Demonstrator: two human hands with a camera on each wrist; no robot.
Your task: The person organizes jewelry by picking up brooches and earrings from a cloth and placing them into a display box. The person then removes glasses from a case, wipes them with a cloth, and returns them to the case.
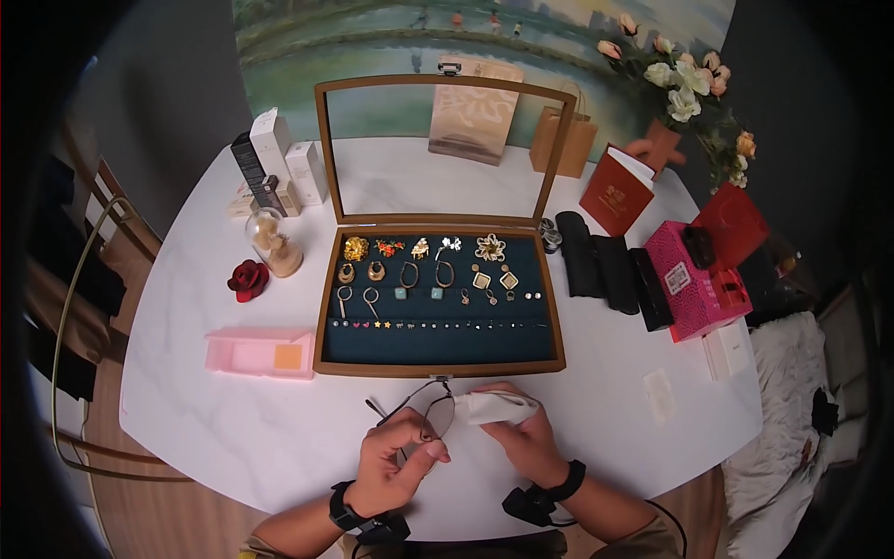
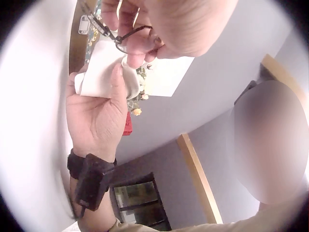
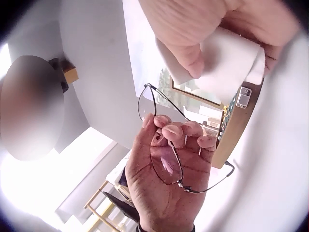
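Observation:
Thin-framed glasses [image 1: 440, 417] are pinched at the frame by the fingertips of my left hand [image 1: 389, 466], in front of the jewelry case. A folded white cloth [image 1: 498, 407] is gripped between thumb and fingers of my right hand [image 1: 533, 445], just right of the lens. In the right wrist view the glasses [image 3: 166, 166] hang across the left palm [image 3: 166, 193] with both temples unfolded, apart from the cloth [image 3: 229, 60]. The left wrist view shows the cloth [image 2: 102, 72] lying over the right hand's fingers, its thumb on top.
An open glass-lidded case [image 1: 440, 368] of earrings and brooches stands behind the hands. A pink tray [image 1: 228, 354] and red rose [image 1: 249, 278] are left; black pouches [image 1: 582, 256], a pink box [image 1: 689, 293] and a red booklet [image 1: 615, 194] are right.

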